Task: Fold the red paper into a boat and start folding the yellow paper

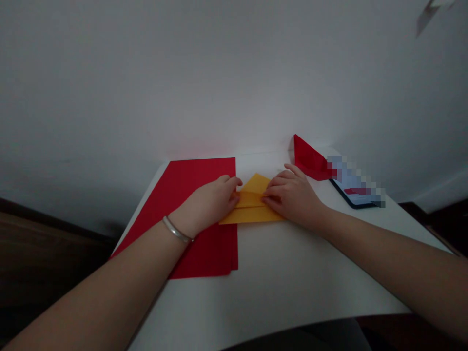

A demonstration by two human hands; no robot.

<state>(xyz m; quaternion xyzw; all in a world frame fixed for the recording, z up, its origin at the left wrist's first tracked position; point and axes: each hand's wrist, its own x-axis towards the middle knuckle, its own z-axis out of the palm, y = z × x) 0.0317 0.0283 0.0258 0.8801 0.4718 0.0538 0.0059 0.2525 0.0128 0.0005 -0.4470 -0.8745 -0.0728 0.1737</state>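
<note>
A folded sheet of yellow paper [252,214] lies across the right edge of red paper sheets [204,253] and the white table. It has a pointed flap at the top and a crosswise fold. My left hand [215,200], below a silver bangle [177,229], grips the yellow paper's left end with its fingers closed. On the other end, my right hand [292,197] pinches the fold between thumb and fingers, the little finger side raised. Parts of the paper's ends are hidden under both hands.
A folded red paper piece [309,158] stands at the back right of the white table [292,273]. Beside it lies a tablet or phone [353,190], its screen partly pixelated. A pale wall [219,78] rises directly behind the table.
</note>
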